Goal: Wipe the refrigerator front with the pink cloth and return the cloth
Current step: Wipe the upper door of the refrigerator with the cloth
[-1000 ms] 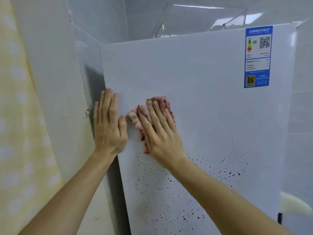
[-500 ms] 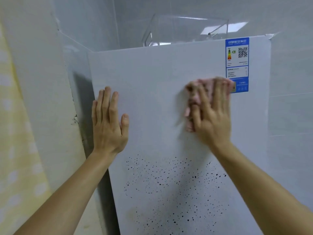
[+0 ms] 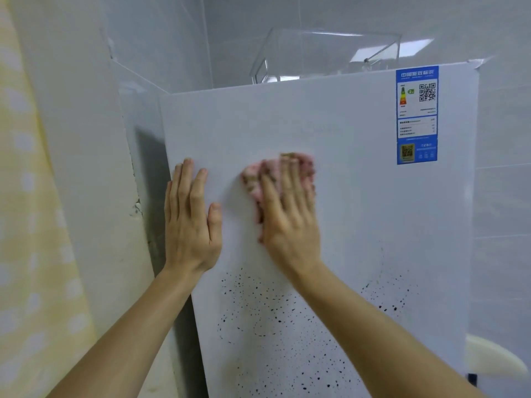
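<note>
Right hand flat with straight fingers pressing pink cloth on fridge front, left hand flat and empty beside it, dark specks below, blue label upper right

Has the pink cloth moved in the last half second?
Yes. The pink cloth under the right hand slid left, away from the blue label, toward the left hand.

right hand flat, pressing pink cloth on refrigerator front | left hand flat beside
</note>
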